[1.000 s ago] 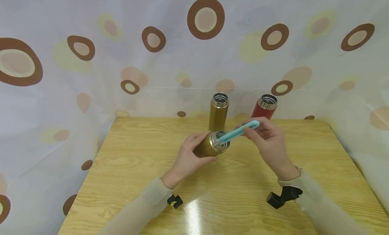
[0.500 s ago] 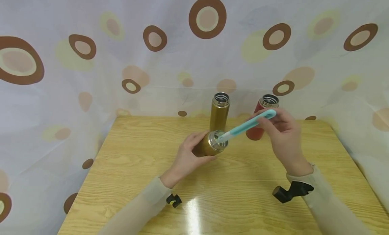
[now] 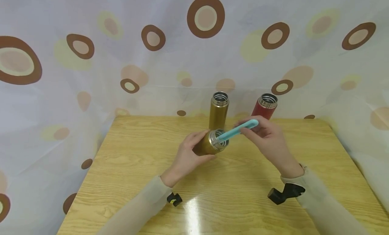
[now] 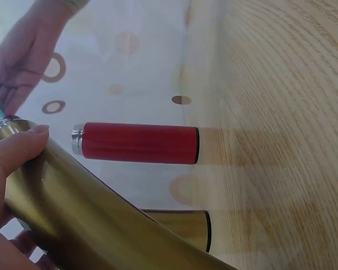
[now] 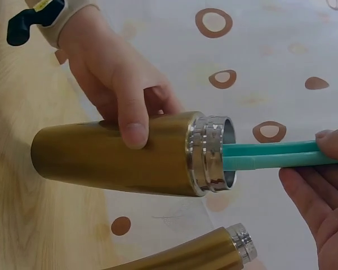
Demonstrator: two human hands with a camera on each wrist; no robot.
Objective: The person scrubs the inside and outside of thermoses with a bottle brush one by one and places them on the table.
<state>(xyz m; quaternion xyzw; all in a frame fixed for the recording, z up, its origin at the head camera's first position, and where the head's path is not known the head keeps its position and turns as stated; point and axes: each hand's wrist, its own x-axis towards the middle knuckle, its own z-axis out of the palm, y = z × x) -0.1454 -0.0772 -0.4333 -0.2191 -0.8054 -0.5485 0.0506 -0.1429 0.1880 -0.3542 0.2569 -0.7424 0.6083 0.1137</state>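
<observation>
Leftward and slightly down in the head view, the right hand (image 3: 270, 145) and the turquoise tool (image 3: 234, 132) are being shown shifted since half a second ago, the tool being sunk deeper into the tilted gold bottle (image 5: 163, 160). The upper part of the frame is being filled by a patterned cloth (image 3: 170, 69), the lower part by a wooden table (image 3: 136, 160). At centre, the tilted gold bottle is being gripped by the left hand (image 3: 186, 159), fingers and thumb being curved around its side, its mouth being turned rightward; whether its base is being supported cannot be told. Just above it, an upright gold bottle (image 3: 218, 115) is being partly hidden. Right of that, a red bottle (image 4: 141, 143) is being partly covered by the right hand. Smallest, the tool is being pinched between right thumb and fingers, its far end being concealed inside the mouth. Risk is being judged thus: with a loosened left grip, the tilted gold bottle could be dropped or knocked against the upright one; with a slanted pull, the tool could be caught on the rim and let slip.
</observation>
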